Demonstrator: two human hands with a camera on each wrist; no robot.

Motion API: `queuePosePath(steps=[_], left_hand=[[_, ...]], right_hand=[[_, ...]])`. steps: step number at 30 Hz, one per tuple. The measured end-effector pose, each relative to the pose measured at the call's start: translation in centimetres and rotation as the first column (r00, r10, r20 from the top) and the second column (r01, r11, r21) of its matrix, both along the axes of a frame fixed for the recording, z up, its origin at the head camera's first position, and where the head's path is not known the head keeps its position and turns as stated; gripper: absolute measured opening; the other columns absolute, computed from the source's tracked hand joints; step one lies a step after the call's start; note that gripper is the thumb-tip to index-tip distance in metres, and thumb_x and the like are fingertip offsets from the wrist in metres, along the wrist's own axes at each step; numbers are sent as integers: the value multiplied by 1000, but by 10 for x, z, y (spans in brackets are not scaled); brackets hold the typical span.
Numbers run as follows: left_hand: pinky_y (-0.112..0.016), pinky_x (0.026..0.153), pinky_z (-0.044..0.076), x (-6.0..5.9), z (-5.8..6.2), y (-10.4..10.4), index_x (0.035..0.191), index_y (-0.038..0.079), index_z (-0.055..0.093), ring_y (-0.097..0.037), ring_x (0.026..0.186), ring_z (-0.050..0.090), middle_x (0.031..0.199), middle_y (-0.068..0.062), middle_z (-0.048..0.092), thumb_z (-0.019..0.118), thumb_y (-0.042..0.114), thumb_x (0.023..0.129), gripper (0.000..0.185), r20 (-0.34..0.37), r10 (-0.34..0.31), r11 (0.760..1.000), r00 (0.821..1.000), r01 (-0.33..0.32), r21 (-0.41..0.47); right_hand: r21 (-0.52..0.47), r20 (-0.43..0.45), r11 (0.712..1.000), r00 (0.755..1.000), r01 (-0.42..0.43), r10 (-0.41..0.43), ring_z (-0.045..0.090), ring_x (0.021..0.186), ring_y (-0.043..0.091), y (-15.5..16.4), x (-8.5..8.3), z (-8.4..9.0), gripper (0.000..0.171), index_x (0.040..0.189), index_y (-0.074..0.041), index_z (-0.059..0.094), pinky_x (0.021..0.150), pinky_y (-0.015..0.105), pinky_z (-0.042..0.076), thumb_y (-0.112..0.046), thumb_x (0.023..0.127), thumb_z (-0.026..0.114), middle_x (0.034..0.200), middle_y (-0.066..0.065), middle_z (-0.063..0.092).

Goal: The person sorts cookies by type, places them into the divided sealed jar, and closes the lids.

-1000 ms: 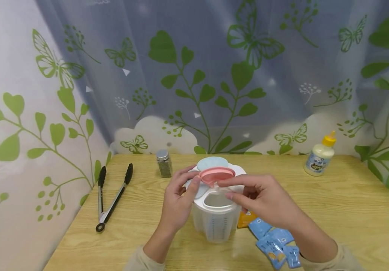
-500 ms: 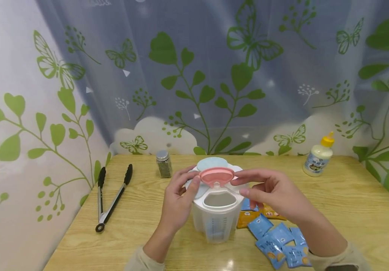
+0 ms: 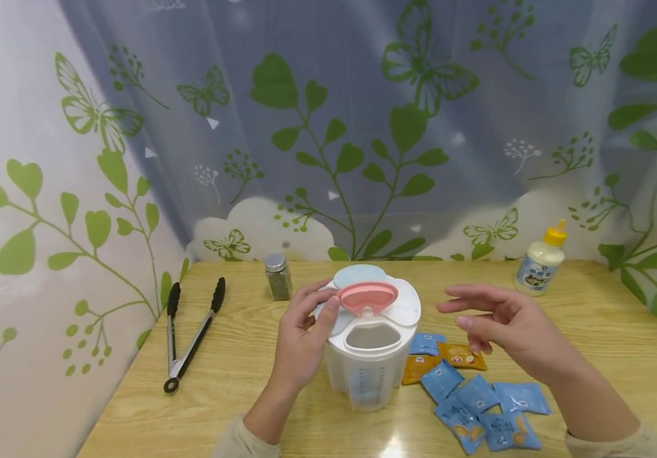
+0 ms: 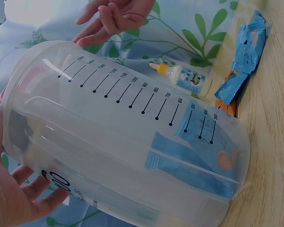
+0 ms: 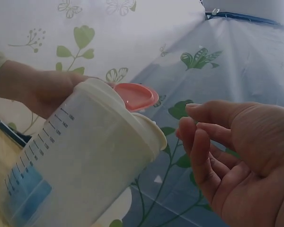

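A translucent storage canister (image 3: 369,385) with measuring marks stands on the table, its white lid (image 3: 405,308) fitted. One pink flap (image 3: 369,298) is flipped up beside an opening in the lid; a pale blue flap (image 3: 359,275) lies down. My left hand (image 3: 302,346) grips the canister at its upper left, thumb on the lid. Blue packets (image 4: 194,161) show through the lower wall, inside it. My right hand (image 3: 508,321) hovers to the right of the canister, fingers loosely bent and holding nothing. Below it lie several blue snack packets (image 3: 479,394) and orange packets (image 3: 462,356).
Tongs (image 3: 187,340) with black tips lie spread at the left. A small spice jar (image 3: 278,278) with a metal cap stands behind the left hand. At the back right is a yellow-capped squeeze bottle (image 3: 540,264). A leaf-patterned curtain (image 3: 328,140) hangs behind the table.
My right hand has drawn back to the right from the pink flap and lid, uncovering more packets. The left hand stays on the canister, and the flap remains raised.
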State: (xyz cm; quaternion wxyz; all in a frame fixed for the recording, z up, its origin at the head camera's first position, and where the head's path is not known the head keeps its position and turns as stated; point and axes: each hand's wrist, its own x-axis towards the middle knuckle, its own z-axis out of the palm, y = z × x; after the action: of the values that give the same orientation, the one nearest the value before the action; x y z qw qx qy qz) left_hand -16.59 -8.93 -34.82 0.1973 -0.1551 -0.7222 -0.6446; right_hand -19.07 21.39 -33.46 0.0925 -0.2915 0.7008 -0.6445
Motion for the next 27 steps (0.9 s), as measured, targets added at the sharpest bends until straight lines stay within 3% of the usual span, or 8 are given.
queuePosePath(steps=[6, 12, 18, 23, 27], left_hand=[[-26, 72, 45, 0, 1, -2, 103, 1, 66, -20, 112, 51, 124, -16, 52, 56, 10, 92, 17, -4, 8, 1000, 1000, -8, 8], [-25, 70, 45, 0, 1, -1, 103, 1, 66, -20, 111, 51, 123, -15, 52, 56, 9, 91, 17, -19, 7, 1000, 1000, -7, 18], [-27, 72, 46, 1, 1, 1, 102, 1, 66, -20, 111, 51, 121, -15, 53, 56, 9, 91, 16, -20, 2, 1000, 1000, -1, 23], [-29, 73, 46, 1, 2, 2, 101, 1, 66, -21, 111, 51, 121, -16, 53, 57, 9, 91, 16, -21, 6, 1000, 1000, -6, 12], [-31, 73, 46, 1, 2, 1, 101, 2, 66, -21, 110, 51, 122, -16, 53, 57, 10, 91, 16, -19, 11, 1000, 1000, -11, 7]], right_hand=[[-7, 13, 999, 999, -50, 50, 54, 57, 20, 17, -4, -13, 40, 130, 3, 45, 49, 34, 43, 9, 91, 47, 119, 14, 60], [81, 67, 994, 995, -79, 74, 54, 59, 24, 41, -8, -30, 40, 132, 3, 42, 51, 37, 44, 5, 92, 47, 122, 18, 57], [43, 127, 976, 970, -215, 208, 55, 63, 26, 71, -8, -55, 43, 135, 5, 37, 52, 39, 44, 11, 93, 40, 126, 18, 54], [43, 127, 960, 955, -277, 270, 48, 59, 29, 99, -8, -79, 46, 136, 9, 34, 48, 41, 42, 17, 90, 37, 127, 17, 53], [89, 153, 960, 956, -265, 250, 39, 51, 29, 114, -7, -96, 46, 135, 9, 33, 43, 42, 38, 16, 90, 40, 127, 14, 53]])
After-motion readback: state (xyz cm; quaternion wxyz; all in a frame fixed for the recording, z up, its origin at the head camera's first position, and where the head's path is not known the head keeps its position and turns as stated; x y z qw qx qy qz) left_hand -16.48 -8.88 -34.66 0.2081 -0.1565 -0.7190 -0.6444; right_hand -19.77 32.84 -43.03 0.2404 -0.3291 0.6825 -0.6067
